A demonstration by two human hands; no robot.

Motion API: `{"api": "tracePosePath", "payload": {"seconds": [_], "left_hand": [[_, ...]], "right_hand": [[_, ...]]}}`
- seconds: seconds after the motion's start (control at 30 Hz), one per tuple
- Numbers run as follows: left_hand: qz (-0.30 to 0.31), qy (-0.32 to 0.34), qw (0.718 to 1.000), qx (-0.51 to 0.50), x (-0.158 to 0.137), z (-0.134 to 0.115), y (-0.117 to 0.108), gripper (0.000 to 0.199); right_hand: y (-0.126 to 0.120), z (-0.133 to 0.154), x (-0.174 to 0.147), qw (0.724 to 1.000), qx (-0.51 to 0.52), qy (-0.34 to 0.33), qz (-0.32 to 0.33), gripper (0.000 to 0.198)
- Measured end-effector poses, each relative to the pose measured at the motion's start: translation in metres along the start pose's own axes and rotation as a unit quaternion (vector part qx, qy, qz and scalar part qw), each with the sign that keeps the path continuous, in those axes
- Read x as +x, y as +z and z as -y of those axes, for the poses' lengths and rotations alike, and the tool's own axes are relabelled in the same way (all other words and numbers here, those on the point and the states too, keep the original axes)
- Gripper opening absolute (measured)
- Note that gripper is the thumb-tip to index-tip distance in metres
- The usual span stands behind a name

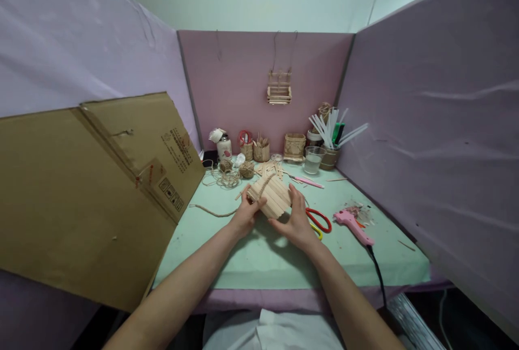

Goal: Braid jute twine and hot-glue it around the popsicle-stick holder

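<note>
Between my hands, above the table, is a craft-stick panel (276, 197) of pale sticks laid side by side, with a strip of twisted twine (265, 185) across its upper left part. My left hand (247, 214) grips the panel's left edge, thumb on top and fingers partly hidden behind it. At the right edge, my right hand (298, 223) holds it between curved fingers and thumb. Just right of that hand lie scissors (320, 220) with red and yellow handles, partly covered by it. A length of twine (213, 211) trails across the cloth left of my left hand.
A pink glue gun (354, 226) with a black cord lies at right beside scraps. Twine balls (246, 170), loose sticks (272, 168), a pink pen-like tool (308, 181), a glass (313, 161) and a pot of white glue sticks (330, 153) stand or lie behind. Cardboard (101, 193) leans left.
</note>
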State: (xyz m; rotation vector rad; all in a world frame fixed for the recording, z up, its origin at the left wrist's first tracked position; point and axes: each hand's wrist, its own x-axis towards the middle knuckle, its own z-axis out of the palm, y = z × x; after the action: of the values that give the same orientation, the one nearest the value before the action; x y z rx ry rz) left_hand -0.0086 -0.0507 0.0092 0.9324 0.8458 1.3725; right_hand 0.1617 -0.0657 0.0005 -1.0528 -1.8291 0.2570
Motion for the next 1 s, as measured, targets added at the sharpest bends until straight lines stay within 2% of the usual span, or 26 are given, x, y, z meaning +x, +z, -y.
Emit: {"api": "tracePosePath", "payload": {"seconds": [0.17,0.3,0.47,0.7,0.83,0.93,1.0], "left_hand": [[0.058,0.002,0.988,0.141,0.002,-0.024,-0.023,0.093],[0.08,-0.032,0.99,0.115,0.0,-0.046,-0.032,0.074],[0.079,-0.105,0.987,0.097,-0.009,-0.049,-0.016,0.061],[0.149,-0.16,0.974,0.053,-0.011,-0.043,-0.001,0.055],[0.147,-0.167,0.974,0.049,-0.01,-0.038,0.0,0.051],[0.143,-0.165,0.976,0.028,-0.012,-0.037,0.0,0.052],[0.137,-0.159,0.977,0.023,-0.014,-0.037,0.0,0.051]], "right_hand": [[-0.04,-0.014,0.004,0.989,0.043,0.032,0.136,0.102],[-0.061,-0.018,0.002,0.972,0.081,0.025,0.221,0.101],[-0.072,-0.02,0.001,0.951,0.113,-0.017,0.288,0.097],[-0.077,-0.02,0.002,0.952,0.059,-0.028,0.301,0.097],[-0.082,-0.005,0.002,0.964,0.044,-0.013,0.26,0.096],[-0.083,0.014,0.003,0.973,0.032,-0.032,0.228,0.081],[-0.08,0.027,0.004,0.971,0.019,-0.057,0.23,0.067]]}}
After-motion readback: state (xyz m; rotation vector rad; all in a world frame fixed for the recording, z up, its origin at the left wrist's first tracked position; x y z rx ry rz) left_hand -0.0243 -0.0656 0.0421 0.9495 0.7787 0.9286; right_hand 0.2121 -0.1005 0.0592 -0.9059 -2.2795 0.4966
